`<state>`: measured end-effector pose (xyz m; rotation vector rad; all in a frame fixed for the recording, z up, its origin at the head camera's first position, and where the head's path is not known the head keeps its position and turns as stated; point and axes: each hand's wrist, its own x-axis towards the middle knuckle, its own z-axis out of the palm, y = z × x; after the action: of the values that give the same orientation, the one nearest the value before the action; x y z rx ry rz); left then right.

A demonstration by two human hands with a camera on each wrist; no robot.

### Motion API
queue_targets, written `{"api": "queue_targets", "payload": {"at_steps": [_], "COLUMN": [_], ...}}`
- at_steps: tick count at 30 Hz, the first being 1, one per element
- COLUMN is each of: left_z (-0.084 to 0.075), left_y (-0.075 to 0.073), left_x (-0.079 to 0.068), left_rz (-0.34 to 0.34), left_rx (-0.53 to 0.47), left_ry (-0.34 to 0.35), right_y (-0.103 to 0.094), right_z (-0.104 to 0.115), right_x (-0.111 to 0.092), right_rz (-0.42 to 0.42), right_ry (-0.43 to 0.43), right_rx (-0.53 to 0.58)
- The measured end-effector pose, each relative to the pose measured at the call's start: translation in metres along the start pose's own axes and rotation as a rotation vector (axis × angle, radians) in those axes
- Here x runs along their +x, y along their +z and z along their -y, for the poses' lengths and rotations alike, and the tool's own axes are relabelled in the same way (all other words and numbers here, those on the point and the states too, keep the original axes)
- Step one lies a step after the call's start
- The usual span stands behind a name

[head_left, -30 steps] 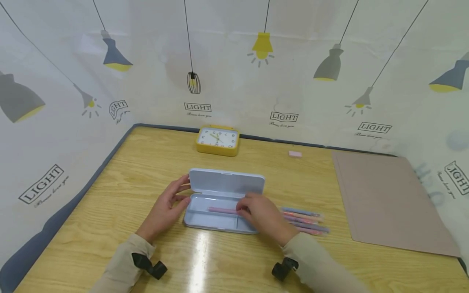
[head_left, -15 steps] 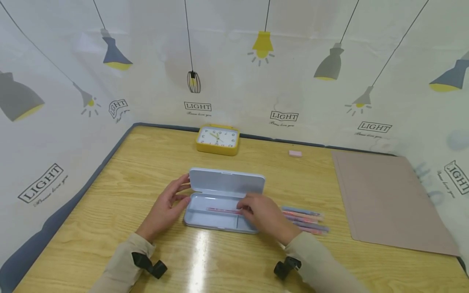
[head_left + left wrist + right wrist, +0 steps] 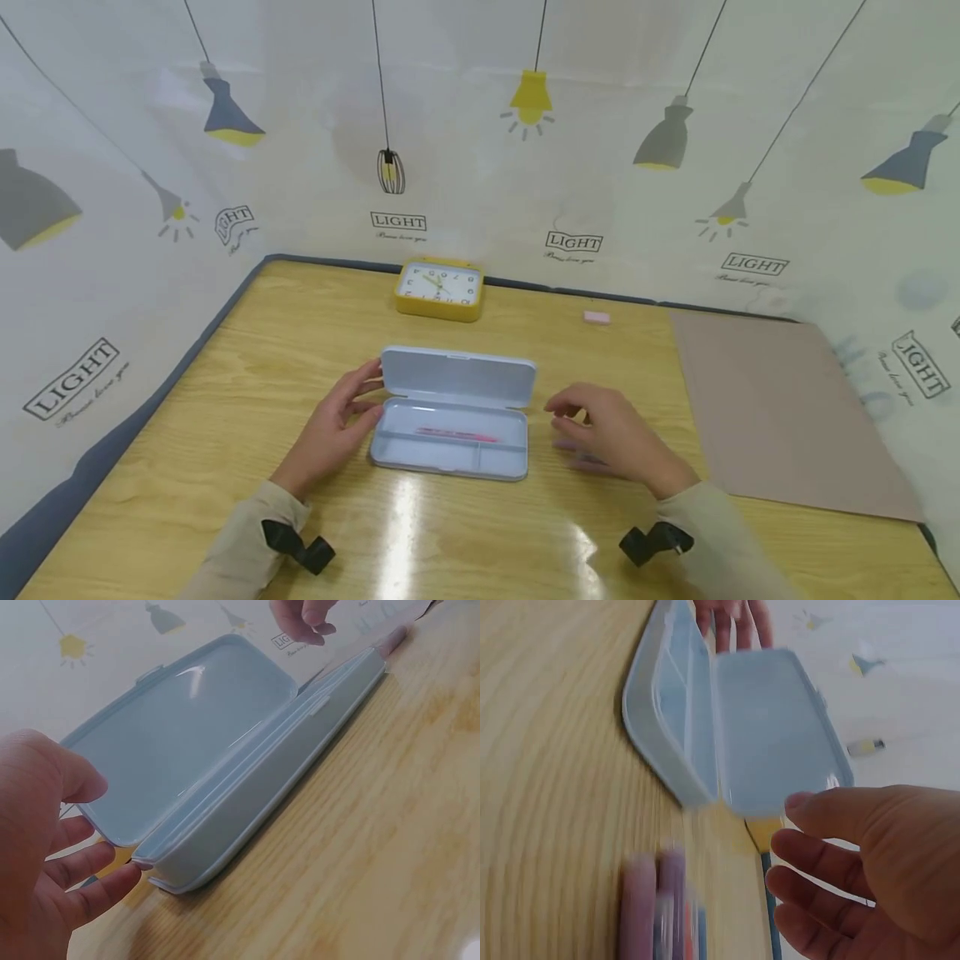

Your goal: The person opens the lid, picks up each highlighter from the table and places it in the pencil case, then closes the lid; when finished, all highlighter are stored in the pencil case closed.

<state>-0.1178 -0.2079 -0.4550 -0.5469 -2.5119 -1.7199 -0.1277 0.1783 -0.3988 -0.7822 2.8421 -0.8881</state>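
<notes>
A light-blue pencil case (image 3: pixel 429 451) lies on the table with its lid (image 3: pixel 461 379) raised. Inside, a thin pink pen (image 3: pixel 457 434) lies lengthwise in the rear compartment. My left hand (image 3: pixel 330 437) rests at the case's left end, fingertips touching its edge and the thumb near the lid. To the right of the case, my right hand (image 3: pixel 618 429) hovers with loosely bent fingers, holding nothing. Beneath it are several pens, mostly hidden in the head view; the right wrist view shows a pink pen (image 3: pixel 639 907) and a purple one (image 3: pixel 672 881), blurred.
A yellow clock (image 3: pixel 440 289) is at the back of the table, with a small pink eraser (image 3: pixel 597 317) to its right. A flat pinkish-brown folder (image 3: pixel 787 408) covers the right side. Behind the table hangs a lamp-printed curtain (image 3: pixel 465 125).
My right hand has let go of the pink pen in the case and moved right, over the pens on the table. The left hand stays at the case's left end.
</notes>
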Motion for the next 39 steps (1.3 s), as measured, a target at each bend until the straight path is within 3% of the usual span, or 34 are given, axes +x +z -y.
{"api": "queue_targets", "payload": {"at_steps": [8, 16, 39], "left_z": [-0.002, -0.004, -0.005], "left_y": [-0.001, -0.001, 0.0], "left_x": [0.0, -0.001, -0.002], "left_rz": [-0.001, 0.003, 0.007], "left_rx": [0.008, 0.007, 0.004], "left_ry": [0.007, -0.007, -0.02], "right_y": [-0.016, -0.021, -0.011], "right_z": [-0.047, -0.076, -0.08], "right_x": [-0.026, -0.043, -0.034], "right_rz": [-0.04, -0.016, 0.04], "right_ry": [0.081, 0.16, 0.137], "right_rx": [-0.009, 0.037, 0.013]}}
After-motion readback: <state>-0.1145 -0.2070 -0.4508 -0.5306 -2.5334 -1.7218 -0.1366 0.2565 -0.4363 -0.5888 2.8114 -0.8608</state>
